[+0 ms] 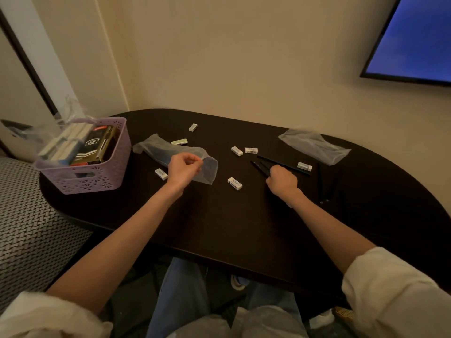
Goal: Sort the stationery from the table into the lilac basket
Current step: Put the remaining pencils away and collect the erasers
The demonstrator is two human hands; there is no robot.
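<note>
— Pencils [280, 164]: position?
— Table's [219, 228] two o'clock; my right hand [281, 182] fisted round several. Left hand [184, 167] pinches the clear sleeve [175, 154].
— Handling?
— Light, stiff, slippery; grip mid-shaft

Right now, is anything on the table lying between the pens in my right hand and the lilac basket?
Yes. Between the right hand gripping the black pens and the lilac basket sit the left hand, the clear plastic bag it pinches, and scattered erasers.
</note>
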